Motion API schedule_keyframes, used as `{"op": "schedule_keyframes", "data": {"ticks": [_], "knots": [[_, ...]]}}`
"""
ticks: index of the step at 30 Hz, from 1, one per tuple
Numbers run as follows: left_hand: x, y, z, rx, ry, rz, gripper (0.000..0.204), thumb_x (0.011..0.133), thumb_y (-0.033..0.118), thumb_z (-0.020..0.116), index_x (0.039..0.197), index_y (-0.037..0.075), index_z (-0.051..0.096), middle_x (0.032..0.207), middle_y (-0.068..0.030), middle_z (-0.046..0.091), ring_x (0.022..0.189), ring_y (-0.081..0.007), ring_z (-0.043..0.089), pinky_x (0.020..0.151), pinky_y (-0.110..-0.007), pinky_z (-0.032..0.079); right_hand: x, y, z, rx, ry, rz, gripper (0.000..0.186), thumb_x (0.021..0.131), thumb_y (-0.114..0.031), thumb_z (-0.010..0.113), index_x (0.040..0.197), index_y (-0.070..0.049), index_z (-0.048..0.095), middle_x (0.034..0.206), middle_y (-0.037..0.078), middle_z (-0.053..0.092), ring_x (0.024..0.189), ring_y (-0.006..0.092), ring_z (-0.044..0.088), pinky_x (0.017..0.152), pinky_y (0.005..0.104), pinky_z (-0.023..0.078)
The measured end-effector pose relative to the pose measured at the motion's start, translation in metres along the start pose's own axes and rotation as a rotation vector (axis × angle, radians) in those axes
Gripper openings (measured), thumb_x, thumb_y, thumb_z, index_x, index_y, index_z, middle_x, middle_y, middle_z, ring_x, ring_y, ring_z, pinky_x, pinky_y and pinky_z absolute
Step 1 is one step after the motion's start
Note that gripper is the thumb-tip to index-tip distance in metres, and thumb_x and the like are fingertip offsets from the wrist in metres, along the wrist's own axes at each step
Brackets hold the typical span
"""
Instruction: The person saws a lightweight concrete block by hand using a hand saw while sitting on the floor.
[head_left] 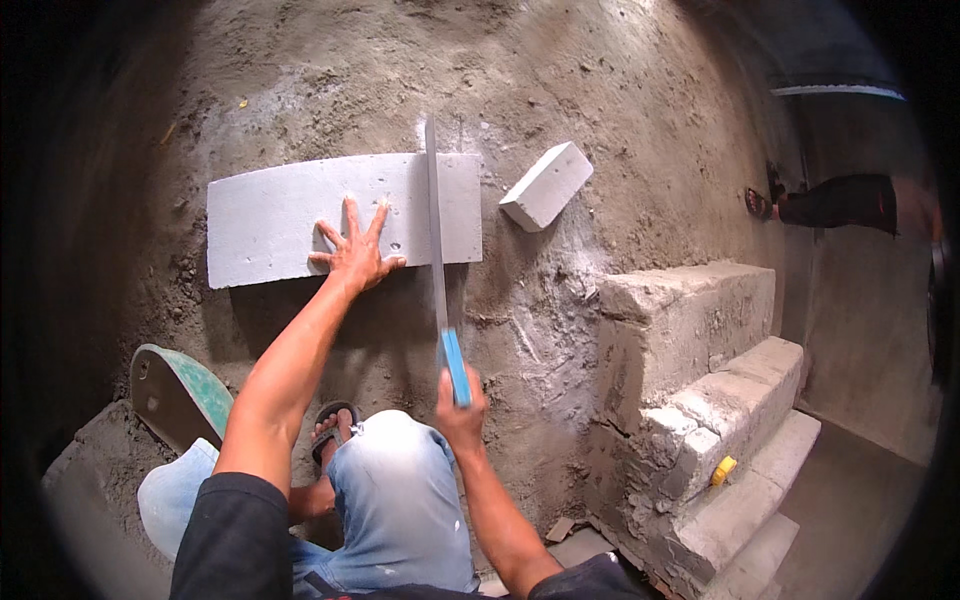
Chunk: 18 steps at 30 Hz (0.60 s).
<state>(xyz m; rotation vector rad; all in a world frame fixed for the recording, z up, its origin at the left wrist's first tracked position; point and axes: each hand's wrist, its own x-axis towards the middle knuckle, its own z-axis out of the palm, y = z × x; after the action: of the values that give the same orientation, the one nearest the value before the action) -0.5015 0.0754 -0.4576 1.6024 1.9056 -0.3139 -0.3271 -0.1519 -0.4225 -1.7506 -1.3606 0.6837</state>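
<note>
Block [270, 215]: long pale grey slab, flat on dirt; left hand [355, 255] splayed on it, right hand [460, 405] clamped on saw [437, 250].

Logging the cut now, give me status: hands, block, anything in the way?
Left hand flat on long grey block. Right hand grips saw, blade across block's right end. Small offcut block lies apart, right of it.

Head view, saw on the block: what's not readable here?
- Saw teeth and cut depth in the long grey block: blade seen edge-on, too thin.
- Saw handle: lower part wrapped by the right hand.
- Block surface under the left hand: covered by the palm.
- Other person at right: cut off by the dark fisheye rim.
- Yellow item on the steps: too small.
</note>
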Motion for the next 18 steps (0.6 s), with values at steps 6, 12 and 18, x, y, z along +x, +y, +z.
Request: {"op": "schedule_keyframes", "data": {"ticks": [6, 12, 18], "knots": [[-0.004, 0.006, 0.008, -0.034, -0.022, 0.015, 0.099, 0.075, 0.055, 0.077, 0.154, 0.046, 0.017, 0.164, -0.0092, -0.010, 0.140, -0.0635, -0.003, 0.093, -0.089, 0.022, 0.054, -0.008, 0.008, 0.010, -0.096, 0.190, 0.029, 0.094, -0.012, 0.064, 0.118, 0.002, 0.061, 0.094, 0.019, 0.068, 0.087, 0.0280, 0.070, 0.077, 0.0365, 0.055], [-0.006, 0.001, 0.006, -0.024, -0.041, 0.003, 0.099, 0.075, 0.053, 0.078, 0.153, 0.046, 0.017, 0.164, -0.0084, -0.010, 0.140, -0.0633, -0.005, 0.094, -0.088, 0.022, 0.061, -0.015, 0.017, 0.053, -0.095, 0.228, 0.028, 0.094, -0.014, 0.063, 0.118, 0.001, 0.061, 0.095, 0.019, 0.068, 0.086, 0.0276, 0.069, 0.076, 0.0367, 0.054], [-0.003, -0.003, 0.001, -0.015, -0.038, 0.018, 0.100, 0.076, 0.054, 0.077, 0.154, 0.047, 0.015, 0.164, -0.0086, -0.010, 0.140, -0.0637, -0.004, 0.093, -0.089, 0.022, 0.011, 0.000, 0.008, 0.097, -0.062, 0.228, 0.019, 0.095, -0.016, 0.061, 0.106, 0.000, 0.063, 0.086, 0.015, 0.066, 0.078, 0.0217, 0.066, 0.069, 0.0378, 0.052]]}}
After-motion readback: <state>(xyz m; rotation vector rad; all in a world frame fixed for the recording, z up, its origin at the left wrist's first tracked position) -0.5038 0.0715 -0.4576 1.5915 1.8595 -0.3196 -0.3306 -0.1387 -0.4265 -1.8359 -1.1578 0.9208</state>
